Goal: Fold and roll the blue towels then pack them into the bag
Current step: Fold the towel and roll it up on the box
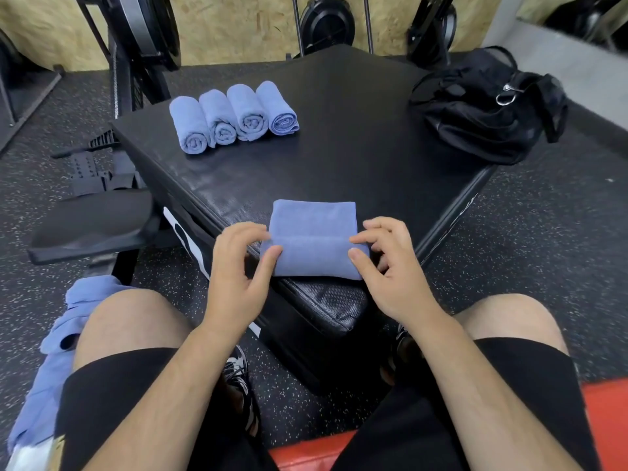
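A folded blue towel [314,239] lies at the near corner of the black padded box [339,147], its near part rolled up. My left hand [238,266] pinches the roll's left end between thumb and fingers. My right hand [384,263] pinches the right end the same way. Several rolled blue towels [231,117] lie side by side at the box's far left. The black bag [489,107] sits slumped on the far right corner of the box.
More loose blue towels [57,351] hang beside my left thigh. A black rowing-machine seat [91,226] and rail stand left of the box. Speckled rubber floor surrounds it. Gym machines line the wooden back wall. I sit on a red pad [605,426].
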